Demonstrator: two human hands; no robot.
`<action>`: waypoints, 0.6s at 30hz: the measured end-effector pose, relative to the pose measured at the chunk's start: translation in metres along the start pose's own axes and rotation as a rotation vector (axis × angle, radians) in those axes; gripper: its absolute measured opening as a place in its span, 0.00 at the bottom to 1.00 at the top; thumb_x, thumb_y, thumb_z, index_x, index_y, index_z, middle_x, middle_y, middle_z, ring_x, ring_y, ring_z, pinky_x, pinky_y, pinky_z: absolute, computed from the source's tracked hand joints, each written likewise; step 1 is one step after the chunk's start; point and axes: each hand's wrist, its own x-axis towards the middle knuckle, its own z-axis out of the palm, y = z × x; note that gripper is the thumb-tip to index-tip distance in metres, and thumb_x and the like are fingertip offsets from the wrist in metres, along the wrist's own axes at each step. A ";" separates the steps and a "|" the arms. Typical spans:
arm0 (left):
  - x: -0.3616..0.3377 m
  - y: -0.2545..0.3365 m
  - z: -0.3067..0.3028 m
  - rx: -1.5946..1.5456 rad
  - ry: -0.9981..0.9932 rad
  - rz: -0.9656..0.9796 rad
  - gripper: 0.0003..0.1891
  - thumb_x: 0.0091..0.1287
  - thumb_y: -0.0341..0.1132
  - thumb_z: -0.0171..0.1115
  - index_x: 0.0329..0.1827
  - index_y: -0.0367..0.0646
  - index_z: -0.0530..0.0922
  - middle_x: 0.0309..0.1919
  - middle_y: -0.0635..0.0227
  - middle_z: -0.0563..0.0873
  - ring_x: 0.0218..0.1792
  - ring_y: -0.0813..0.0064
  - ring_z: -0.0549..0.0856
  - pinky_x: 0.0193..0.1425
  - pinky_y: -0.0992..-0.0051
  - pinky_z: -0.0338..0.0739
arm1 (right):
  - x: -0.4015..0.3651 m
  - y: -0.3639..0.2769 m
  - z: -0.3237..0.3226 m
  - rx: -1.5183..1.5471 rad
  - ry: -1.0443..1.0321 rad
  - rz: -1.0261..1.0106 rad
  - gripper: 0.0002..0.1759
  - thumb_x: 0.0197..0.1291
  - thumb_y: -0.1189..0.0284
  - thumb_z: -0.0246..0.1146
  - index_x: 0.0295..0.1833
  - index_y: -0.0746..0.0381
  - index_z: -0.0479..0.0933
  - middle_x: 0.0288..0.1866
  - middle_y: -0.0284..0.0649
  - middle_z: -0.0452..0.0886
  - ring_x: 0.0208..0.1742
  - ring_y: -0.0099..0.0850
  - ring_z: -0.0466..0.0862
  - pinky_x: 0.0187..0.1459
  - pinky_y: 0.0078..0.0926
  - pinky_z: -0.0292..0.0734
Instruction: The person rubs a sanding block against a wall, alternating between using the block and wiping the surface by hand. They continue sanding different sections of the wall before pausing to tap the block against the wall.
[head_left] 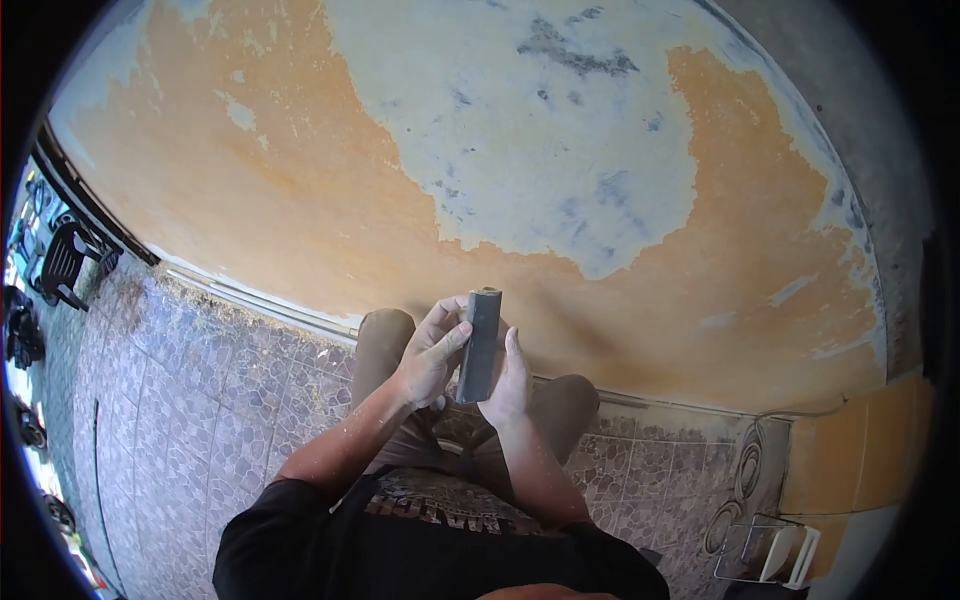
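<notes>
A long sanding block point(479, 345) with a dark grey face stands nearly upright between my hands, in front of my lap. My left hand point(432, 352) grips its left side, thumb across the near face and fingers reaching behind. At its lower right, my right hand point(508, 388) cups the block with the thumb pointing up; the other fingers are mostly hidden behind it. Beyond both hands rises a wall point(340, 220) with orange paint and a large bare pale patch point(560, 150) marked by grey spots.
Paint flakes point(250, 318) lie along the wall's base on the stone-patterned tile floor point(220, 400). A coiled hose point(748, 460) and a white-and-metal frame point(785, 550) are at the right. A dark chair point(68, 262) and parked motorbikes point(22, 325) stand at the far left.
</notes>
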 end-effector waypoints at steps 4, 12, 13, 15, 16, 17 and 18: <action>-0.005 -0.001 -0.001 0.167 0.003 0.008 0.22 0.83 0.34 0.61 0.76 0.42 0.70 0.65 0.64 0.80 0.64 0.72 0.82 0.70 0.67 0.77 | -0.008 0.000 -0.006 0.077 -0.032 0.144 0.28 0.85 0.53 0.53 0.80 0.57 0.69 0.60 0.36 0.82 0.57 0.27 0.84 0.48 0.33 0.86; 0.019 0.054 -0.009 1.046 -0.089 0.097 0.17 0.73 0.32 0.73 0.62 0.35 0.85 0.45 0.66 0.85 0.47 0.78 0.86 0.55 0.75 0.80 | -0.011 -0.023 0.022 0.023 -0.011 0.012 0.30 0.84 0.61 0.55 0.87 0.47 0.62 0.67 0.40 0.80 0.56 0.34 0.85 0.49 0.39 0.89; 0.023 0.077 0.006 1.217 -0.153 0.108 0.18 0.69 0.29 0.76 0.60 0.35 0.86 0.48 0.63 0.87 0.48 0.73 0.87 0.55 0.72 0.81 | -0.011 -0.026 0.018 0.067 -0.093 0.007 0.32 0.84 0.62 0.56 0.88 0.51 0.59 0.70 0.43 0.79 0.58 0.38 0.86 0.52 0.38 0.89; 0.039 0.115 0.022 1.405 -0.182 0.382 0.19 0.67 0.28 0.77 0.59 0.35 0.86 0.51 0.61 0.88 0.49 0.70 0.88 0.56 0.70 0.81 | -0.008 -0.034 0.015 -0.005 -0.032 -0.066 0.34 0.83 0.63 0.57 0.88 0.54 0.58 0.71 0.44 0.78 0.60 0.39 0.86 0.53 0.37 0.88; 0.049 0.137 0.031 1.562 -0.206 0.664 0.19 0.65 0.26 0.78 0.59 0.35 0.87 0.53 0.59 0.88 0.51 0.67 0.88 0.56 0.68 0.81 | -0.006 -0.038 0.013 -0.085 0.040 -0.129 0.35 0.83 0.64 0.58 0.88 0.58 0.57 0.73 0.46 0.78 0.62 0.40 0.86 0.55 0.36 0.88; 0.058 0.166 0.045 1.608 -0.156 0.841 0.20 0.64 0.25 0.78 0.59 0.36 0.87 0.55 0.57 0.89 0.54 0.64 0.88 0.58 0.67 0.81 | -0.004 -0.048 0.011 -0.184 0.022 -0.280 0.36 0.82 0.67 0.60 0.87 0.66 0.57 0.76 0.48 0.76 0.66 0.41 0.85 0.60 0.36 0.86; 0.067 0.198 0.059 1.642 -0.103 1.016 0.21 0.63 0.24 0.78 0.60 0.37 0.87 0.56 0.56 0.89 0.57 0.61 0.87 0.60 0.65 0.81 | -0.002 -0.061 0.017 -0.330 0.096 -0.435 0.34 0.82 0.67 0.60 0.85 0.68 0.59 0.77 0.47 0.76 0.66 0.39 0.85 0.62 0.35 0.85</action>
